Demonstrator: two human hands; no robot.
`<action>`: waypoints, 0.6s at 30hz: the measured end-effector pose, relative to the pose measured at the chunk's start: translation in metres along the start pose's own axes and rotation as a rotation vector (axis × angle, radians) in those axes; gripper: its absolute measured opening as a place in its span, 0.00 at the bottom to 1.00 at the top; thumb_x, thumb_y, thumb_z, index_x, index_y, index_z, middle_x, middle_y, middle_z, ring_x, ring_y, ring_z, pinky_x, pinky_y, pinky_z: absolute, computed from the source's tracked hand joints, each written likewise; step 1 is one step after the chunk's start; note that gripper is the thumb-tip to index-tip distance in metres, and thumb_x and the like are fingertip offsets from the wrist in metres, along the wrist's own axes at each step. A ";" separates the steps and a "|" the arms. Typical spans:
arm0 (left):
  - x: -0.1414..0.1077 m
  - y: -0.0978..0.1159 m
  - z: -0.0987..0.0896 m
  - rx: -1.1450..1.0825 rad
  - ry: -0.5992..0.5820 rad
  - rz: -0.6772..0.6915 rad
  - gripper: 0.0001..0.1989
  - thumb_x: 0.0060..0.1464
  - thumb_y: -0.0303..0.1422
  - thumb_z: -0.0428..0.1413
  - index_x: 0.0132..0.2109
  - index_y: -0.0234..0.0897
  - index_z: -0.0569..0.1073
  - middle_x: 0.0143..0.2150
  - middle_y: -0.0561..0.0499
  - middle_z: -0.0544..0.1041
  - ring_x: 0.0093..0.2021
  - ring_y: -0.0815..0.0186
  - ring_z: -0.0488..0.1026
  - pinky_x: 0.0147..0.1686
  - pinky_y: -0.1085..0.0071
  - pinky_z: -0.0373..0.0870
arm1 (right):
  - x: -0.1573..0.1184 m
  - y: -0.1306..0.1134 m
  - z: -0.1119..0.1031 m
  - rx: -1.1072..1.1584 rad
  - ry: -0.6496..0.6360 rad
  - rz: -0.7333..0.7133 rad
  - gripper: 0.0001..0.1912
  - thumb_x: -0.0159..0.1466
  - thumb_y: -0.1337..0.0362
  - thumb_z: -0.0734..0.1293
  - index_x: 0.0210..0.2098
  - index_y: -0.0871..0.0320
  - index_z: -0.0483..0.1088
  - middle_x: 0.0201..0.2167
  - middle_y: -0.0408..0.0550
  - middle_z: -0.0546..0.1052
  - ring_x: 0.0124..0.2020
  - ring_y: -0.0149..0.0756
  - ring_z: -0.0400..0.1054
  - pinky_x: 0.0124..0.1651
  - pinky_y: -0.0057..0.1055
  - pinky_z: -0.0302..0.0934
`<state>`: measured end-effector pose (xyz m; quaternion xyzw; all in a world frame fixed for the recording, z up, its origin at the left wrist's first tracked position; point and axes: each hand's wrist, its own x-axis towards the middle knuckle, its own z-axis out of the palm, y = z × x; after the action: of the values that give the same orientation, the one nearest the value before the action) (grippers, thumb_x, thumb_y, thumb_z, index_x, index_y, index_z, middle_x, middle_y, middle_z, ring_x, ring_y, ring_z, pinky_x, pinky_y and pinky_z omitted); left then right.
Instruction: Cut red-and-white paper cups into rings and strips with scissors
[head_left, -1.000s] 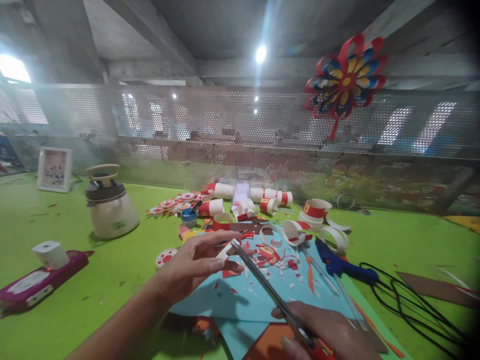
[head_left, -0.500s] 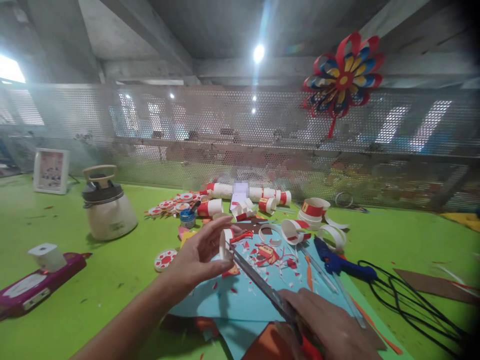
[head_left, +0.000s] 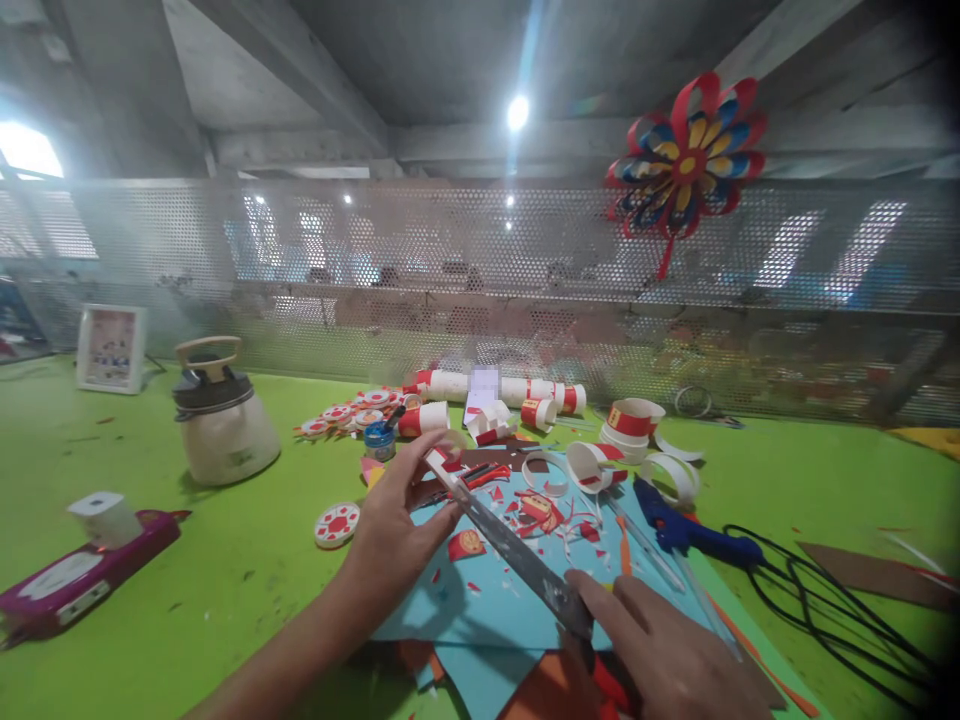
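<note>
My left hand point(head_left: 401, 510) pinches a small white paper ring point(head_left: 437, 462) between thumb and fingers, seen partly edge-on. In my right hand point(head_left: 667, 640) is a pair of scissors point(head_left: 536, 570) with red handles, mostly hidden by the fingers. The long metal blades point up and left, and their tips overlap the paper ring. Whether the blades have paper between them I cannot tell. Below lies a light blue sheet point(head_left: 450, 610), strewn with red and white scraps. A red-handled cutter point(head_left: 487, 477) and a red and yellow paper piece point(head_left: 466, 544) lie close to my left hand.
A blue glue gun point(head_left: 694, 535) with a looped black cable sits at the right. Cut paper cups point(head_left: 631, 425) and a phone point(head_left: 484, 390) are at the back. Leftward stand a blue jar point(head_left: 379, 440), a kettle-shaped bottle point(head_left: 225, 425) and a purple power strip point(head_left: 90, 575).
My left hand has turned the paper ring, so its opening faces differently and it looks narrower. The scissors have stayed at the ring, their blades now closer together. The view has shifted slightly.
</note>
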<state>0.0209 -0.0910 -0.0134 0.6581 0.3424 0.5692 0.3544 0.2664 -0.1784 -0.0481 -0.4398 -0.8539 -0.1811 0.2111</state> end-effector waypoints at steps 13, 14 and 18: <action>-0.007 -0.005 -0.004 0.436 0.022 0.154 0.27 0.50 0.28 0.60 0.58 0.38 0.68 0.57 0.42 0.71 0.55 0.51 0.68 0.58 0.51 0.62 | 0.000 -0.006 -0.004 -0.052 -0.004 0.050 0.29 0.55 0.73 0.59 0.57 0.66 0.59 0.33 0.53 0.70 0.30 0.42 0.70 0.28 0.33 0.65; -0.008 -0.004 -0.004 0.452 0.027 0.168 0.27 0.49 0.28 0.59 0.58 0.38 0.68 0.56 0.42 0.71 0.55 0.50 0.68 0.58 0.51 0.62 | -0.001 -0.006 -0.004 -0.055 -0.015 0.053 0.28 0.55 0.73 0.59 0.57 0.66 0.59 0.33 0.53 0.70 0.29 0.42 0.70 0.28 0.33 0.65; -0.008 -0.004 -0.004 0.482 0.027 0.240 0.27 0.50 0.27 0.59 0.59 0.38 0.68 0.57 0.41 0.71 0.50 0.52 0.72 0.53 0.53 0.67 | 0.000 -0.005 -0.006 -0.075 -0.025 0.041 0.26 0.58 0.71 0.59 0.57 0.68 0.58 0.33 0.54 0.70 0.30 0.42 0.70 0.29 0.34 0.65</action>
<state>0.0157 -0.0955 -0.0208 0.7516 0.3924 0.5180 0.1131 0.2640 -0.1842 -0.0434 -0.4671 -0.8399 -0.2031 0.1874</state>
